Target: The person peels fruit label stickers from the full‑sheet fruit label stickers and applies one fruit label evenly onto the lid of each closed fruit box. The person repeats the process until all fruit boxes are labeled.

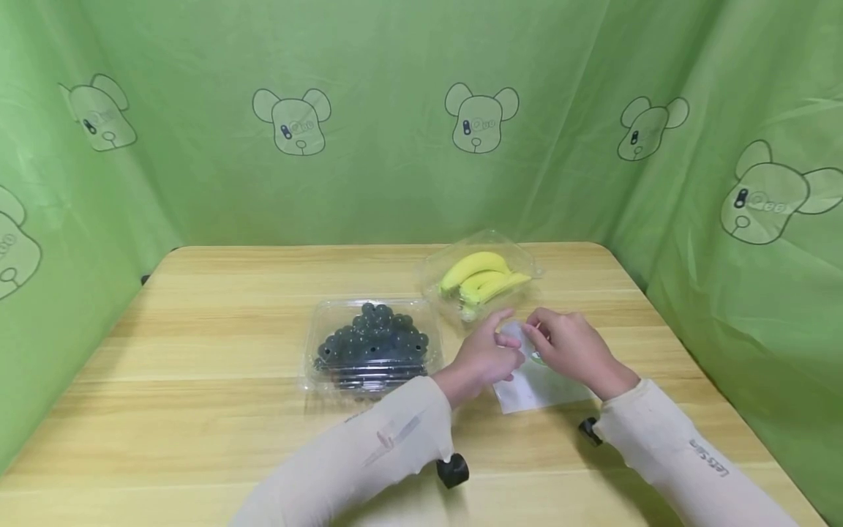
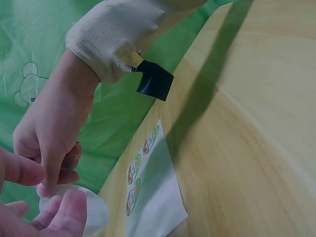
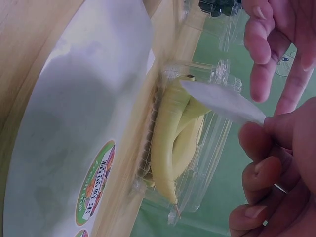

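My right hand (image 1: 574, 350) pinches a round sticker (image 3: 224, 101) by its edge between thumb and forefinger, its pale back showing in the right wrist view. My left hand (image 1: 486, 357) is close beside it with fingers apart, loosely extended and holding nothing. Under both hands lies a white sticker sheet (image 1: 536, 391) on the table; several round green-rimmed fruit labels (image 2: 133, 197) show on it in the left wrist view. Beyond the hands, yellow bananas (image 1: 484, 277) lie in a clear plastic box (image 1: 527, 252).
Left of my left hand stands a clear plastic clamshell (image 1: 316, 311) with dark grapes (image 1: 375, 340) in it. The wooden table (image 1: 197, 439) is enclosed by green curtains (image 1: 388, 190) printed with bear faces. Black wrist mounts (image 1: 453, 470) hang below the sleeves.
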A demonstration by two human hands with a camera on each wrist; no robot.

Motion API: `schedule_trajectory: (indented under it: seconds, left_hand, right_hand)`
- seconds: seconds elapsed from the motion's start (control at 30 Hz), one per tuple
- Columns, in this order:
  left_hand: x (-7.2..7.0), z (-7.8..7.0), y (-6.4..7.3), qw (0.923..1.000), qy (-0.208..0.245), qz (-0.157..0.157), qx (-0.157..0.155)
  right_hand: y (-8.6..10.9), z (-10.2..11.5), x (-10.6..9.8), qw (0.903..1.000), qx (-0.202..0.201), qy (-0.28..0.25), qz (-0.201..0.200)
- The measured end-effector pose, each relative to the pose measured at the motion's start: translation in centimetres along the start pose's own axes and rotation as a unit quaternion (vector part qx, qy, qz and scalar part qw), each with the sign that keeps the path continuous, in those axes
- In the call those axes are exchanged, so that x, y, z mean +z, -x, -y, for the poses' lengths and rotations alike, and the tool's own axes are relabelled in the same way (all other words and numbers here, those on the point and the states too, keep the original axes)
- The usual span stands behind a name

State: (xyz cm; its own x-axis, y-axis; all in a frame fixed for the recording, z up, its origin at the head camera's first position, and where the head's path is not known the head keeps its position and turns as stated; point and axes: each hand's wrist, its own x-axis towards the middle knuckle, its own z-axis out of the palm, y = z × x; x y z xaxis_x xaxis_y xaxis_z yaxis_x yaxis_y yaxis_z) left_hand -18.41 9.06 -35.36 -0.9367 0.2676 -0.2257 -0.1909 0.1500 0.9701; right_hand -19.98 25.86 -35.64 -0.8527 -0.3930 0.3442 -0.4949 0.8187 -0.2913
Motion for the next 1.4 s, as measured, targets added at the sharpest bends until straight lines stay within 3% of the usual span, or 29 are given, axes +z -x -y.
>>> schedule_trajectory:
  seconds: [0.77,0.93,1.4]
  left_hand:
    - [0.2,0.2,0.2,0.9999,-0.007,0.008,0.010]
    - [0.3,0.2,0.1,0.9999,-0.008,0.009,0.012]
    - [0.4,0.0,-0.1,0.9990,-0.042,-0.005,0.012]
  right_hand:
    - [0.3,0.7,0.2,1.0000,-0.005,0.003,0.000]
    - [0.4,0.9,0.2,0.9996,-0.022,0.016,-0.012]
    - [0.3,1.0,0.3,0.9986,-0.040,0.024,-0.023]
